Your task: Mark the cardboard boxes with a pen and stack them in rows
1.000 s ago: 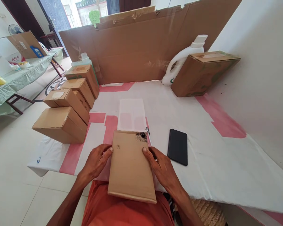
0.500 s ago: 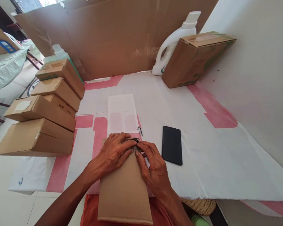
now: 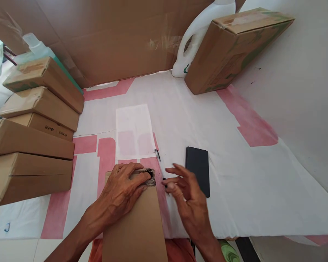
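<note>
A flat brown cardboard parcel (image 3: 138, 225) lies at the near edge of the table and reaches over my lap. It has a black scribbled mark (image 3: 151, 176) at its far right corner. My left hand (image 3: 123, 191) rests flat on the parcel's far end, fingertips by the mark. My right hand (image 3: 184, 194) hovers just right of the parcel with fingers spread and slightly blurred, over a pen (image 3: 160, 163) that lies on the table. It holds nothing that I can see.
A black phone (image 3: 198, 170) lies to the right of my right hand. A white sheet (image 3: 132, 131) lies beyond the parcel. Several stacked cardboard boxes (image 3: 32, 131) stand at the left. A tilted box (image 3: 232, 47) and white jug (image 3: 196, 36) stand at the back, before a cardboard wall.
The view has tilted down and closer. My right hand has lifted off the parcel's corner and moved right, toward the pen. My left hand stays on the parcel's far end.
</note>
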Demonstrator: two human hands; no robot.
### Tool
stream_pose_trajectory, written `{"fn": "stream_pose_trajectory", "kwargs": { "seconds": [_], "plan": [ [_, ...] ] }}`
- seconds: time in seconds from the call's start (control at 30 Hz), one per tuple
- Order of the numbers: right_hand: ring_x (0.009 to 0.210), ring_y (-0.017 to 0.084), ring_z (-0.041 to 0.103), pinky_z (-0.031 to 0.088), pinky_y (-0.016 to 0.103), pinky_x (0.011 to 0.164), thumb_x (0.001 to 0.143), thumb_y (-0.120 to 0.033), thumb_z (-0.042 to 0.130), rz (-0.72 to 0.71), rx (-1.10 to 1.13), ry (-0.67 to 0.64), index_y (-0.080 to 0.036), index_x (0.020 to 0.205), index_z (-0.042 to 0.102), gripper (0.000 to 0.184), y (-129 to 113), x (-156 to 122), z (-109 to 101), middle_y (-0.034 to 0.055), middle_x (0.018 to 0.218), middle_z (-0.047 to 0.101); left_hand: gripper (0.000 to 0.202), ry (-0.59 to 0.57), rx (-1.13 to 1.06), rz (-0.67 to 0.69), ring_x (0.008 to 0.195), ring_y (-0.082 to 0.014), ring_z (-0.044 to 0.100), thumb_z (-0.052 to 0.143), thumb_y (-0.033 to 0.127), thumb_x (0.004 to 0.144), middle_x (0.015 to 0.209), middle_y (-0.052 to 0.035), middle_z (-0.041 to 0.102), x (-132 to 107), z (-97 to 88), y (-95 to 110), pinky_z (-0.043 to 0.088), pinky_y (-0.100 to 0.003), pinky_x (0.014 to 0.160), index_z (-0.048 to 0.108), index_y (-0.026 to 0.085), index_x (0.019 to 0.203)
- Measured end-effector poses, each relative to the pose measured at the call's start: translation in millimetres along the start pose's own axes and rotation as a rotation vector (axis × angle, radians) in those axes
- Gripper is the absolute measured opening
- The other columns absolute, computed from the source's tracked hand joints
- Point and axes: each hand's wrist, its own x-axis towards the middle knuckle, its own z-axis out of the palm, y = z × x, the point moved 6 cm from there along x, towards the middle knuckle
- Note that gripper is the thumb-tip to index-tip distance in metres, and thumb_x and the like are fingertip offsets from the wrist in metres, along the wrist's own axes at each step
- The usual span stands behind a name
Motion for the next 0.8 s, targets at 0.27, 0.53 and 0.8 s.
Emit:
{"fn": "stream_pose_trajectory", "kwargs": {
  "seconds": [0.27,0.53,0.8],
  "plan": [
    [0.069,0.026,0.067,0.028,0.030,0.057,0.097,-0.044,0.066,0.361,-0.743,-0.359,-0.023,0.085,0.058,0.025,42,20,13,0.0051,0.075,0.071,0.022,-0.025,0.006,0.045,0.120,-0.0263,0.061,0.047,0.020,0.107,0.127,-0.0075,0.065,15,1.4,9,0.046,-0.046,0.100,0.061,0.027,0.121],
    [0.051,0.018,0.059,0.041,0.029,0.052,0.094,-0.042,0.066,0.327,-0.096,-0.087,-0.024,0.079,0.055,0.026,32,19,-3,-0.0013,0.062,0.063,0.032,0.027,-0.033,-0.033,0.128,-0.0286,0.058,0.054,0.025,0.104,0.144,-0.0089,0.058,5,6.0,-2,0.046,-0.047,0.103,0.054,0.031,0.135],
    [0.062,0.015,0.067,0.054,0.026,0.055,0.093,-0.034,0.073,0.021,0.279,0.092,-0.023,0.096,0.073,0.011,-33,5,1,0.0012,0.078,0.072,0.067,0.092,-0.042,-0.127,0.111,-0.0341,0.062,0.082,0.060,0.080,0.120,-0.0116,0.068,6,7.2,-3,0.047,-0.050,0.097,0.055,0.022,0.128]
  ]
}}
